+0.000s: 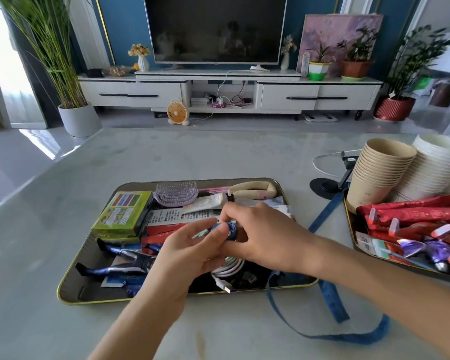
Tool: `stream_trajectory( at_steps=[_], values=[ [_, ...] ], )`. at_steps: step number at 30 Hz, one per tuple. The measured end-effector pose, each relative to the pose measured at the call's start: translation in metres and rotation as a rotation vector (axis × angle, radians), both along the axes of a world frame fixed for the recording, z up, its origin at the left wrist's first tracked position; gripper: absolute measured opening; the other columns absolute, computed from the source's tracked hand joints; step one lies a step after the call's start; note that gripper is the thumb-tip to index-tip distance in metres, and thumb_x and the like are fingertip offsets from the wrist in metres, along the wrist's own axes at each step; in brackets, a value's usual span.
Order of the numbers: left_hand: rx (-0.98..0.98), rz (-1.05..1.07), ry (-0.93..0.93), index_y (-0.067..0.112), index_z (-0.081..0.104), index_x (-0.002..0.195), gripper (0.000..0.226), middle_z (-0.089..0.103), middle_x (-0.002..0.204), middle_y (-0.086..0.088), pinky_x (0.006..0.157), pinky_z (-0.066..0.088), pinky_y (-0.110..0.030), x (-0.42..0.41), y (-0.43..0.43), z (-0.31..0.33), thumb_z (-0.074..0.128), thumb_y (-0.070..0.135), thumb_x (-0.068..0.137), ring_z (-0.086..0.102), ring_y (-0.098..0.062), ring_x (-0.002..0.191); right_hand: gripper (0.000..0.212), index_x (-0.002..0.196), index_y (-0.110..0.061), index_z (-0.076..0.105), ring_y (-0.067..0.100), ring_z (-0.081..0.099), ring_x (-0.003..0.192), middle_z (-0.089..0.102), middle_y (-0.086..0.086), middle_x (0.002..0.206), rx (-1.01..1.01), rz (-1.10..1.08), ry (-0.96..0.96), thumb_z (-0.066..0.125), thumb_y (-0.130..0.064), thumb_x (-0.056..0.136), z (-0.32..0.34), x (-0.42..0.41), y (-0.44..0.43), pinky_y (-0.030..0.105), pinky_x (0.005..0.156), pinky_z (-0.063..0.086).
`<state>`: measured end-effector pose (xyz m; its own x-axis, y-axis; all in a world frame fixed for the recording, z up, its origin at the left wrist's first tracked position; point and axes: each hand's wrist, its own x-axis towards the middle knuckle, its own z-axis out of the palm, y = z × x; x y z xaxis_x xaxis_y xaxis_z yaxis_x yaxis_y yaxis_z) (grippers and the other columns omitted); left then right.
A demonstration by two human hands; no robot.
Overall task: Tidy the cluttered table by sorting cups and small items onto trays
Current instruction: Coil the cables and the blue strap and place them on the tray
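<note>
Holds a coil of blue measuring tape (230, 229) at centre frame, just over the tray (70, 292): pinches it with the left hand (192, 248), thumb flat on its face, and with the right hand (263, 235), fingers curled round its far side. Trails a loose tail (330, 302) toward lower right across the table (166, 157). Looks light, limp, apt to spring unwound; best pinched across the flat faces, keeping the tail taut.
</note>
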<state>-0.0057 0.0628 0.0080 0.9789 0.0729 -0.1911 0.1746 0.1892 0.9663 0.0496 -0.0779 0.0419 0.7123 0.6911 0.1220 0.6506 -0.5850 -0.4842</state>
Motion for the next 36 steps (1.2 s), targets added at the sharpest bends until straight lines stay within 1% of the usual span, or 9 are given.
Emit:
stream_trajectory(
  at_steps=[5,10,12,14,16,26,30,34,36],
  values=[
    [0.144,-0.286,0.067,0.014,0.062,0.110,0.044,0.073,0.088,-0.011,0.064,0.056,-0.024,0.003,0.028,0.015,0.077,0.016,0.069,0.070,-0.019,0.077,0.028,0.109,-0.024,0.061,-0.003,0.048,0.055,0.051,-0.020,0.054,-0.029,0.167,0.249,0.070,-0.026,0.082,0.017,0.002,-0.006,0.009,0.055,0.036],
    [0.257,-0.299,0.059,0.017,0.061,0.111,0.073,0.073,0.089,-0.014,0.066,0.057,-0.024,0.003,0.045,0.016,0.087,0.038,0.047,0.071,-0.022,0.080,0.036,0.124,-0.030,0.058,-0.005,0.051,0.062,0.056,-0.029,0.063,-0.082,0.203,0.245,0.057,-0.018,0.091,0.022,-0.001,-0.006,0.009,0.060,0.037],
    [0.228,-0.259,0.053,0.016,0.063,0.111,0.082,0.073,0.090,-0.014,0.065,0.057,-0.025,0.004,0.048,0.017,0.089,0.049,0.040,0.071,-0.023,0.080,0.040,0.129,-0.036,0.051,0.002,0.053,0.064,0.063,-0.015,0.072,-0.072,0.197,0.237,0.055,-0.021,0.092,0.020,-0.002,-0.004,0.017,0.061,0.042],
    [0.213,-0.248,0.039,0.016,0.062,0.113,0.089,0.072,0.091,-0.013,0.067,0.057,-0.026,0.006,0.052,0.017,0.088,0.052,0.037,0.070,-0.022,0.080,0.046,0.135,-0.038,0.043,0.004,0.051,0.059,0.059,-0.007,0.065,-0.063,0.192,0.267,0.054,-0.021,0.093,0.020,-0.002,-0.005,0.018,0.058,0.039],
    [0.234,-0.334,0.028,0.017,0.061,0.114,0.094,0.072,0.092,-0.014,0.067,0.056,-0.025,0.005,0.055,0.019,0.089,0.054,0.031,0.070,-0.022,0.079,0.045,0.134,-0.036,0.046,0.002,0.050,0.054,0.058,-0.007,0.058,-0.067,0.217,0.311,0.054,-0.018,0.094,0.022,-0.003,-0.005,0.013,0.055,0.037],
    [0.378,-0.693,0.017,0.014,0.054,0.123,0.083,0.069,0.086,-0.017,0.073,0.051,-0.031,-0.004,0.061,0.024,0.085,0.048,0.054,0.066,-0.021,0.074,0.024,0.114,-0.021,0.061,0.000,0.054,0.056,0.062,-0.002,0.062,-0.132,0.333,0.434,0.057,-0.014,0.091,0.029,-0.012,-0.002,0.008,0.056,0.038],
    [0.265,-0.507,-0.010,0.012,0.061,0.115,0.075,0.070,0.085,-0.014,0.066,0.053,-0.025,-0.005,0.055,0.022,0.087,0.042,0.051,0.066,-0.019,0.073,0.015,0.104,-0.019,0.063,0.002,0.054,0.051,0.062,-0.002,0.058,-0.009,0.226,0.376,0.059,-0.014,0.090,0.024,-0.010,-0.005,0.010,0.051,0.037],
    [0.030,-0.121,0.014,0.006,0.064,0.103,0.043,0.070,0.083,-0.006,0.065,0.056,-0.021,-0.001,0.034,0.014,0.071,0.027,0.066,0.065,-0.011,0.068,0.013,0.102,-0.020,0.061,0.024,0.060,0.058,0.066,0.010,0.064,0.129,0.064,0.131,0.061,-0.021,0.089,0.010,-0.004,-0.003,0.038,0.062,0.049],
    [-0.019,-0.071,0.030,0.006,0.066,0.095,0.036,0.069,0.080,-0.007,0.063,0.055,-0.020,0.001,0.026,0.010,0.064,0.027,0.066,0.064,-0.010,0.065,0.018,0.107,-0.019,0.060,0.022,0.055,0.055,0.063,0.008,0.061,0.108,0.047,0.058,0.061,-0.023,0.089,0.006,-0.004,-0.002,0.040,0.062,0.046]
  ],
)
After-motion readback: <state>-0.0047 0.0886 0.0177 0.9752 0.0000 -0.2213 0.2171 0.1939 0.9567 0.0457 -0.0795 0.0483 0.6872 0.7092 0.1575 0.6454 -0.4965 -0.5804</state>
